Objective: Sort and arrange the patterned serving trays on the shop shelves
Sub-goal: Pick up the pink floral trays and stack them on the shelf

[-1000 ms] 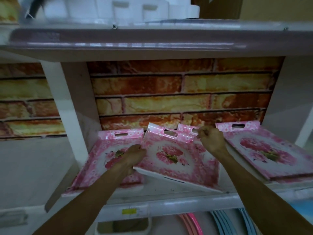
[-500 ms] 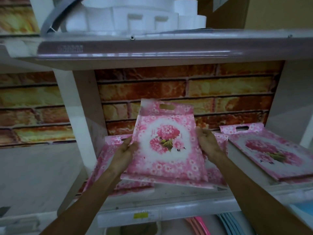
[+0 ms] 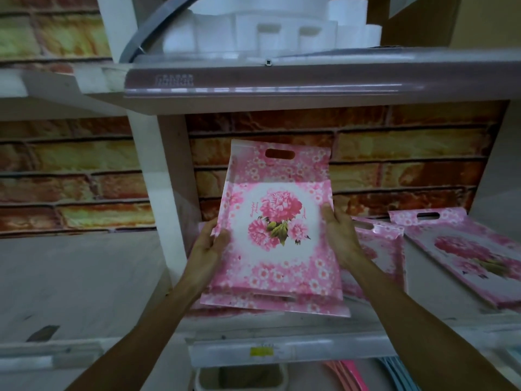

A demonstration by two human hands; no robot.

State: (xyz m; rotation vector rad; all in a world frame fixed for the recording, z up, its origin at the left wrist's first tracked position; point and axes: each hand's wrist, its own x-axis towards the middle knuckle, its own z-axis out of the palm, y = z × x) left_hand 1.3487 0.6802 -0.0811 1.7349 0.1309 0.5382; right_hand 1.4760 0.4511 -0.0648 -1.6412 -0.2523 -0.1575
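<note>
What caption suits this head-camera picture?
Both hands, left hand and right hand, hold up a pink floral tray before the shop shelf.

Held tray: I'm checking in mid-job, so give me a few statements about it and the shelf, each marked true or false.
1. Both hands hold the raised pink floral tray, the left hand on its left edge and the right hand on its right edge. True.
2. The tray's cut-out handle points down toward the person. False: the handle slot is at the top, against the brick-pattern backing.
3. Another pink tray lies on the shelf to the right. True.
4. The shelf above is bare. False: white foam blocks sit on it.
5. A yellow label is on the shelf's front edge. True.
</note>
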